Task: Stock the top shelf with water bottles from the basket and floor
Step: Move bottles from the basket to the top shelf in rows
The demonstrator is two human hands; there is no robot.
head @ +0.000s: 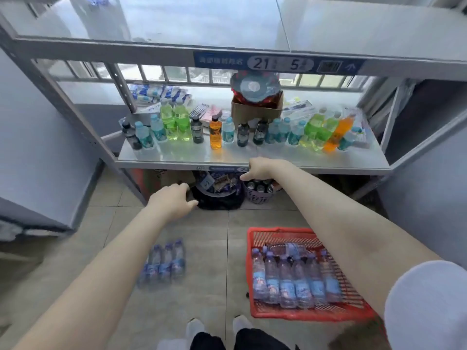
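Observation:
The grey top shelf (177,26) spans the upper part of the view and is bare. A red plastic basket (255,248) stands on the floor at the lower right, with several clear water bottles (288,281) lying in it side by side. Several more water bottles (165,262) stand in a row on the floor tiles at the lower left. Both my arms stretch forward, empty. My left hand (171,200) hangs over the floor with fingers loosely apart. My right hand (260,169) is at the front edge of the middle shelf, fingers curled down, holding nothing.
The middle shelf (192,154) holds a row of green, orange, dark and clear drink bottles, a cardboard box (255,111) and packets behind. Under it sit a dark bin of snacks (217,190) and a basket of cans (260,190). Grey uprights flank both sides. My shoes (217,327) show at the bottom.

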